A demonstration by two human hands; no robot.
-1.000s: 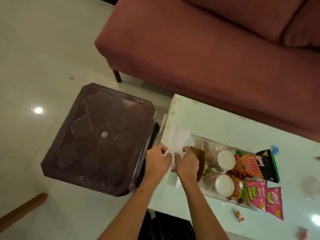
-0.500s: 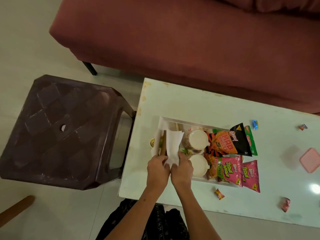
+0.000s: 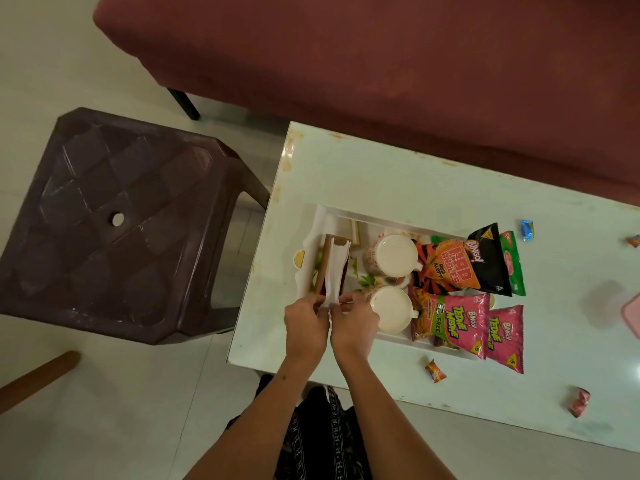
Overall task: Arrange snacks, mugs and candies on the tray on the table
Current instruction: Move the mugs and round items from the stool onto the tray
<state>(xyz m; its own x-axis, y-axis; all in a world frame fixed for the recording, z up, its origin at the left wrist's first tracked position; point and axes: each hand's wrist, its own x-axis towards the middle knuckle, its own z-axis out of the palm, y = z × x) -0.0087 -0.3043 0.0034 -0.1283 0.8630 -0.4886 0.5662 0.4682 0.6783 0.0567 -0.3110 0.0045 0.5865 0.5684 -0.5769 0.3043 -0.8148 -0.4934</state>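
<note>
On my far left stands the stool (image 3: pixel 114 216), off the job. Next comes the table (image 3: pixel 381 174), with the tray (image 3: pixel 391 221) near its left end. At the tray's left end a brown holder (image 3: pixel 323 268) stands upright with a white napkin (image 3: pixel 335 271) slotted into it.

My left hand (image 3: pixel 304 329) and right hand (image 3: pixel 355 327) sit side by side at the tray's near edge, each pinching the napkin's near end between thumb and fingers. I judge the step to be seating the napkin in the holder. To do it well I would keep both pinches light, feed the paper straight along the slot and not twist it, and steady the holder so it does not tip toward the mugs.

Just right of my hands are two mugs (image 3: pixel 394 254), one behind the other, inside the tray. Right again lie the snack packets: an orange one (image 3: pixel 450 266) overlapping a black one (image 3: pixel 491 261) and a green one (image 3: pixel 512 265), with two pink ones (image 3: pixel 457 323) nearer me, the outer of these hanging past the tray's end onto the table.

The candies are not in the tray: a red one (image 3: pixel 435 370) lies near the front edge, another (image 3: pixel 579 401) farther right, and a blue one (image 3: pixel 527 230) beyond the packets. I reckon they remain to be gathered.
</note>
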